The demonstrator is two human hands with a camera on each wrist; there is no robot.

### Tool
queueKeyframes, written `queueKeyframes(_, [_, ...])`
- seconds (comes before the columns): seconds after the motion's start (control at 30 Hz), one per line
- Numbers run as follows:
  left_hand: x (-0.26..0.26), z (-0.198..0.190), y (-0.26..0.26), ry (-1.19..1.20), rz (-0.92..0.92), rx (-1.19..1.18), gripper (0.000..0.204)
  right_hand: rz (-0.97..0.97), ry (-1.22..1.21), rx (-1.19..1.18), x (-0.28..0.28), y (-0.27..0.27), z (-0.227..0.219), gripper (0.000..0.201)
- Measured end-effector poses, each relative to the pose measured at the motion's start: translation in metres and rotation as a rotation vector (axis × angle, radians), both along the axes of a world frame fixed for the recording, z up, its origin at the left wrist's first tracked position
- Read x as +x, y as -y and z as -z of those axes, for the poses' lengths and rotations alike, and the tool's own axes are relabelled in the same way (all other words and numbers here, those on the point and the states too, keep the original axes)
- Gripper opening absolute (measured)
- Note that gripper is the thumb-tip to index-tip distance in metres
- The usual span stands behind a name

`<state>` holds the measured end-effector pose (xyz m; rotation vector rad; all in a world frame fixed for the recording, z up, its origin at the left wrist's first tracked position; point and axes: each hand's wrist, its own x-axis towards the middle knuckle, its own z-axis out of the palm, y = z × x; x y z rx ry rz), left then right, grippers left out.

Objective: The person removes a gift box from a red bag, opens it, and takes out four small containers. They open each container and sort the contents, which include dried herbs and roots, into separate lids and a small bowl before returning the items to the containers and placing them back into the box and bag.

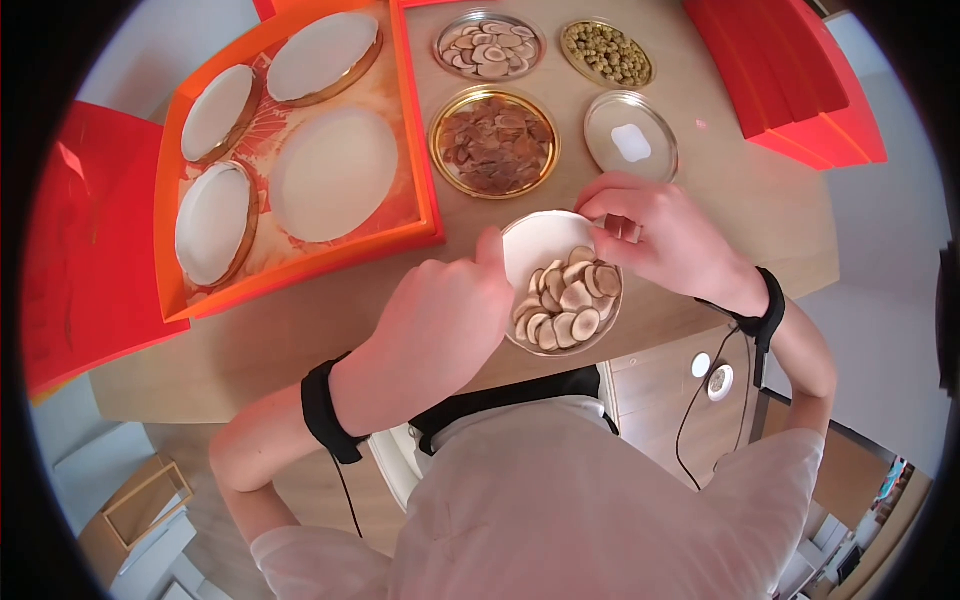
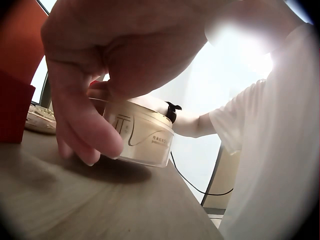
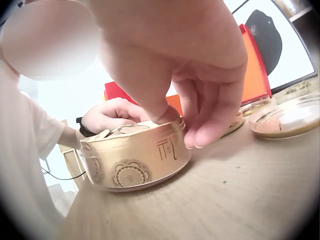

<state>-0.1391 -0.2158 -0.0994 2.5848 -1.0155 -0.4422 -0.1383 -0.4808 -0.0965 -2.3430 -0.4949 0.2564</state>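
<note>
I had both hands on a round tub (image 1: 530, 240), at the near edge of the bench (image 1: 785, 220); whether its base sat flat there, I could not tell. The left hand (image 1: 435, 305) gripped the tub's left side, fingers down its outer wall, and the right hand (image 1: 655, 225) pinched its rim at the far right, thumb at the edge and fingers outside. Pale, dark-edged slices (image 1: 570, 300) lay in the tub, leaving its far part bare, and my wrist views showed gold printing round the wall. Just beyond the tub stood a gold-rimmed dish (image 1: 494, 193) of reddish-brown pieces (image 1: 497, 145); to the tub's far right lay a shallow clear dish (image 1: 607, 115) with a white patch (image 1: 630, 143). Left of the tub I saw an open orange box (image 1: 300, 268) holding white-topped round containers (image 1: 323, 58).
</note>
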Motion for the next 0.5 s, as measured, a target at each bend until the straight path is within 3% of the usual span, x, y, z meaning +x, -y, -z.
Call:
queueKeyframes(0.33, [0.005, 0.005, -0.005, -0.005, -0.034, -0.028, 0.031, 0.046, -0.071, 0.231, 0.006, -0.002, 0.008, 0.013])
queueKeyframes(0.5, [0.009, 0.009, -0.006, 0.02, -0.022, -0.026, 0.027, -0.076, 0.036, 0.295, 0.012, -0.005, 0.004, 0.009])
